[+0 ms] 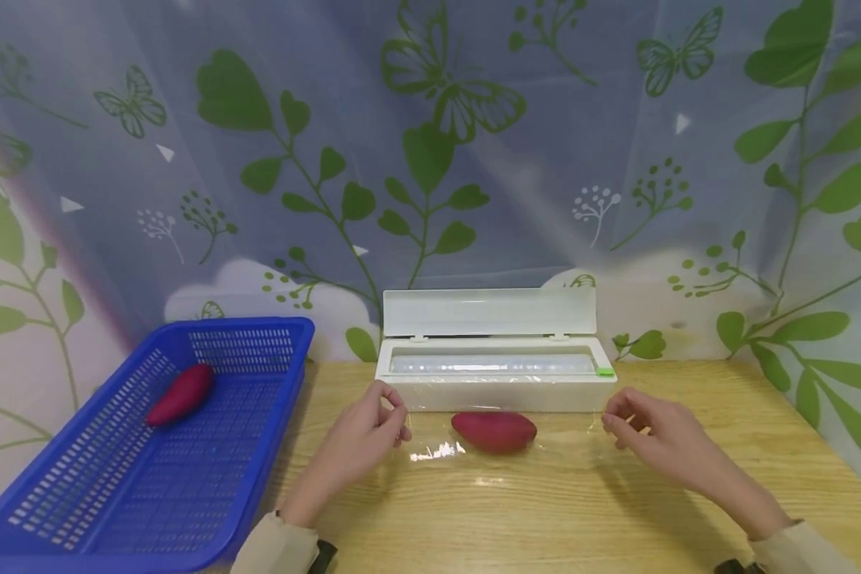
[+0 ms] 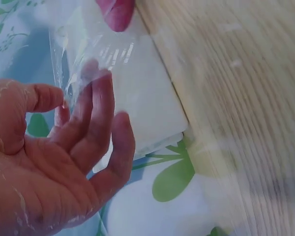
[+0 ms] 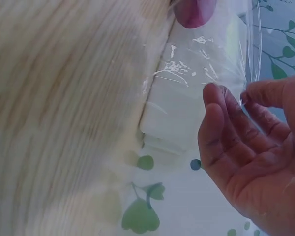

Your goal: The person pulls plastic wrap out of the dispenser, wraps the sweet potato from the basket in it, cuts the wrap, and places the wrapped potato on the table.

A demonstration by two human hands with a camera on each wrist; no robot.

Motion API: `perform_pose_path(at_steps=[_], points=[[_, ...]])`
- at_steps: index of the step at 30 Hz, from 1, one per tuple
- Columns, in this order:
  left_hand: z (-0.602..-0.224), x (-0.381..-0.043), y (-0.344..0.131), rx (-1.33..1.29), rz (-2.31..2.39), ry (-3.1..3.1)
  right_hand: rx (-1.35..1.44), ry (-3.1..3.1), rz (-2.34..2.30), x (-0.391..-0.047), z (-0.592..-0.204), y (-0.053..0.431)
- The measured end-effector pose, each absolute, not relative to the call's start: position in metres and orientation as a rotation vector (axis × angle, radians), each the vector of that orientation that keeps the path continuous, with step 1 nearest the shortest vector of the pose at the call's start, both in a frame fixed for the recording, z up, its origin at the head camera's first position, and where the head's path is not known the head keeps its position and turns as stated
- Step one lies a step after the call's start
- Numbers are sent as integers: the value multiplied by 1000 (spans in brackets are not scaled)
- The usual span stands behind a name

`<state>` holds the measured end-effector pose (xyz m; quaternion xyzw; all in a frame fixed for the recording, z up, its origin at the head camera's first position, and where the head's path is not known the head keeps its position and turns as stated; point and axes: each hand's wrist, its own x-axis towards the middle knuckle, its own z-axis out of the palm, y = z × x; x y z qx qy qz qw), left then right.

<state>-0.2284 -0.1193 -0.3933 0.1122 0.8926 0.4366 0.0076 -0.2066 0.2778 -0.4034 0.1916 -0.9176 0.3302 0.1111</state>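
A clear sheet of plastic wrap [image 1: 438, 452] spreads over the wooden table in front of a white wrap dispenser [image 1: 505, 396]. My left hand [image 1: 364, 426] pinches the sheet at the left between thumb and index finger; the left wrist view shows the film [image 2: 73, 73] bunched there. On the right side, my right hand [image 1: 656, 430] pinches the film [image 3: 250, 49] likewise, its other fingers loosely bent. Between the hands lies a dark red sweet potato [image 1: 493, 431]; whether it is over or under the film I cannot tell. The dispenser's lid [image 1: 489, 312] stands raised, with a roll inside.
To the left is a blue plastic basket [image 1: 258, 446] holding another red sweet potato [image 1: 182, 394]. A green slider [image 1: 605, 371] sits at the dispenser's right end. Behind the wooden table [image 1: 516, 526] hangs a leaf-patterned curtain [image 1: 473, 199].
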Motion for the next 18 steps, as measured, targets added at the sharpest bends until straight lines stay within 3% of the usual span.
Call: perform_pose_path(at_steps=[12, 18], points=[[-403, -245, -111, 395, 799, 3230, 470, -2779, 851, -235, -414, 265], [-404, -249, -112, 331, 791, 3205, 354, -2874, 824, -237, -417, 263]])
